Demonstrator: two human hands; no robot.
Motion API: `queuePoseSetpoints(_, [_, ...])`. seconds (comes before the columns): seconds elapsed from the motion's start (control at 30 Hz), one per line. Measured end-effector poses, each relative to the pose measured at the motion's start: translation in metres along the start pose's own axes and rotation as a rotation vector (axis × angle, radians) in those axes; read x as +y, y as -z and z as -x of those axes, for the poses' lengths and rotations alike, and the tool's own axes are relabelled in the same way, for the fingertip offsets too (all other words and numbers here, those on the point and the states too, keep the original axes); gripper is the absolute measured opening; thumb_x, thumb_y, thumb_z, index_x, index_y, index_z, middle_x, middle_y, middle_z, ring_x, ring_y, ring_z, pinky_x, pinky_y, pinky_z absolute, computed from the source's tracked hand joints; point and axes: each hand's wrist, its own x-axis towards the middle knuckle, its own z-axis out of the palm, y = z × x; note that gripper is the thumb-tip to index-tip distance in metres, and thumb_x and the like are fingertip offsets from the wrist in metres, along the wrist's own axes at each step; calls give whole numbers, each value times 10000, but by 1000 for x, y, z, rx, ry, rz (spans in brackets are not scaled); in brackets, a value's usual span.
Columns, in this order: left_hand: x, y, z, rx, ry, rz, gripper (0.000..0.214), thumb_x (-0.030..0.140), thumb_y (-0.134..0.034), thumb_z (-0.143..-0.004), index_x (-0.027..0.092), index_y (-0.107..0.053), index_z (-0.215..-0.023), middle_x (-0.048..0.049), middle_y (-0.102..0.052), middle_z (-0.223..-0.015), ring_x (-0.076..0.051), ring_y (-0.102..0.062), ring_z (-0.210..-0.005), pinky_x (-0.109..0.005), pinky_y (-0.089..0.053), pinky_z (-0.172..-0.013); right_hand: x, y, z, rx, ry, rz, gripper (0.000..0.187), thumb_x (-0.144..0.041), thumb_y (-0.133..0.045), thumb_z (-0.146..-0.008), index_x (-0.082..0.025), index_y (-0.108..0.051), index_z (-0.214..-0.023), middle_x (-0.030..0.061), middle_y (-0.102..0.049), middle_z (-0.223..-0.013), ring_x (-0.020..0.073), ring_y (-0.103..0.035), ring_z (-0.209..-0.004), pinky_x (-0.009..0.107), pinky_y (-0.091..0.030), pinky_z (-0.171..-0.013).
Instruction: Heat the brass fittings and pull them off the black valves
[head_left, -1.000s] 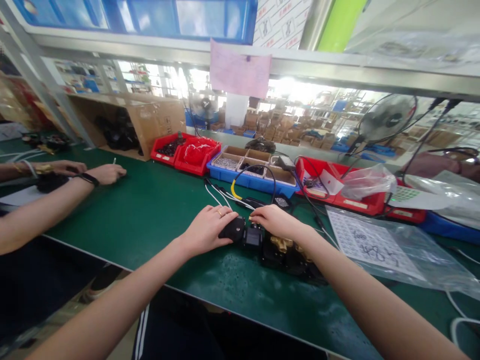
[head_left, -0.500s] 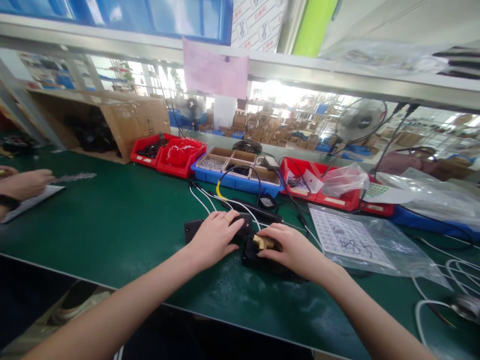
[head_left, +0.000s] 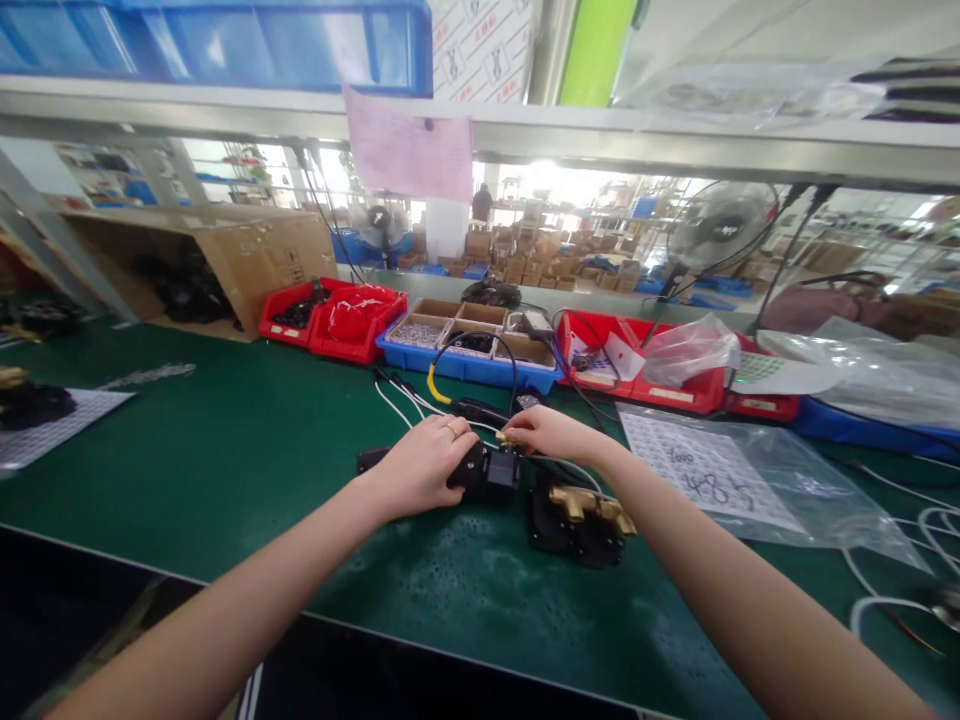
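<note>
My left hand [head_left: 427, 462] lies over a black housing [head_left: 373, 459], fingers wrapped round its top and near side. Much of that housing is hidden beneath the hand. At its right end shows a dark block [head_left: 502, 468]. My right hand [head_left: 553, 436] reaches in from the right, its fingertips closed on a small brass fitting [head_left: 503, 438] just behind the block. Beside them on the green table sits a black unit with brass pipe fittings [head_left: 577, 502], touched by neither hand. White cables [head_left: 405, 392] run out behind the housing.
Red bins [head_left: 352, 325] and a blue tray [head_left: 465, 365] of small parts line the back. To the right lie a bagged printed sheet [head_left: 705, 470] and white cable loops [head_left: 885, 605]. A cardboard box [head_left: 262, 250] stands back left; another sheet [head_left: 90, 415] lies far left.
My right hand has left the black unit with brass fittings and moved to the far side of the housing. The left hand stays on it. Another person's hand has left view at far left.
</note>
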Motion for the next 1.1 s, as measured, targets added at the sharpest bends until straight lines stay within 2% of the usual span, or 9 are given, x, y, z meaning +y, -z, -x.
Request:
queuePoseSetpoints(0.13, [-5, 3, 4, -27, -40, -40, 580, 227, -765, -735, 124, -570, -1271, -137, -614, -1242, -316, -562, -1159, -466, -399, -1094, -9, 3, 0, 180, 18, 70, 132, -218, -612, -1009, -101, -672, -1024, 75, -655, -1066, 205, -621, -1056, 423, -492, -1021])
queuePoseSetpoints(0.23, [-7, 5, 10, -23, -25, 5, 710, 279, -816, -745, 151, -502, -1369, -131, -587, -1328, -317, -539, -1233, -475, -370, -1120, -10, 15, 34, 352, 44, 59, 210, -142, -514, -1020, -128, -675, -1154, 96, -624, -1237, 198, -564, -1185, 377, -406, -1111])
queuePoseSetpoints(0.3, [-5, 6, 13, 34, 25, 79, 775, 364, -841, -752, 177, -466, -1405, -125, -558, -1381, -304, -518, -1278, -448, -388, -1108, -3, 22, 69, 408, 30, 28, 252, -193, -483, -1026, -166, -680, -1182, 69, -633, -1240, 192, -582, -1152, 338, -435, -1066])
queuePoseSetpoints(0.4, [7, 6, 8, 117, 64, 134, 755, 395, -832, -777, 192, -466, -1405, -115, -532, -1416, -275, -499, -1304, -402, -405, -1095, 12, 25, 120, 379, -28, -13, 281, -349, -524, -1000, -218, -683, -1191, 36, -659, -1185, 204, -631, -1029, 333, -520, -880])
queuePoseSetpoints(0.53, [32, -4, -22, 29, 3, 9, 837, 308, -860, -743, 176, -420, -1442, -139, -464, -1484, -303, -447, -1356, -439, -378, -1123, 26, 3, 152, 268, -38, -49, 407, -396, -750, -861, -265, -663, -1236, 22, -651, -1161, 200, -631, -936, 301, -514, -750])
queuePoseSetpoints(0.73, [50, -18, -53, -39, -46, -148, 515, 80, -710, -768, 89, -570, -1264, -163, -613, -1231, -325, -565, -1159, -430, -490, -960, 38, -27, 143, 426, 88, 13, 206, -168, -728, -895, -221, -695, -1091, 33, -653, -1054, 218, -569, -999, 344, -462, -886])
queuePoseSetpoints(0.87, [50, -17, -39, -31, -29, -156, 616, 134, -767, -727, 61, -537, -1294, -156, -609, -1226, -328, -562, -1115, -441, -504, -947, 35, -31, 134, 419, 157, 44, 473, -218, -843, -815, -251, -648, -1244, 47, -625, -1154, 241, -528, -1034, 360, -449, -913])
queuePoseSetpoints(1.03, [50, -21, -25, 6, -1, -119, 681, 165, -786, -761, 85, -487, -1367, -136, -579, -1310, -302, -541, -1179, -421, -480, -1017, 39, -25, 109, 375, 164, 32, 177, -279, -775, -886, -193, -726, -1033, 44, -649, -929, 228, -518, -911, 317, -415, -804])
queuePoseSetpoints(1.1, [49, -22, -24, 18, 0, -99, 702, 168, -801, -758, 91, -482, -1379, -135, -577, -1332, -306, -540, -1194, -428, -474, -1025, 48, -18, 94, 308, 132, -26, 169, -340, -707, -938, -174, -739, -919, 24, -647, -827, 193, -546, -810, 267, -407, -698])
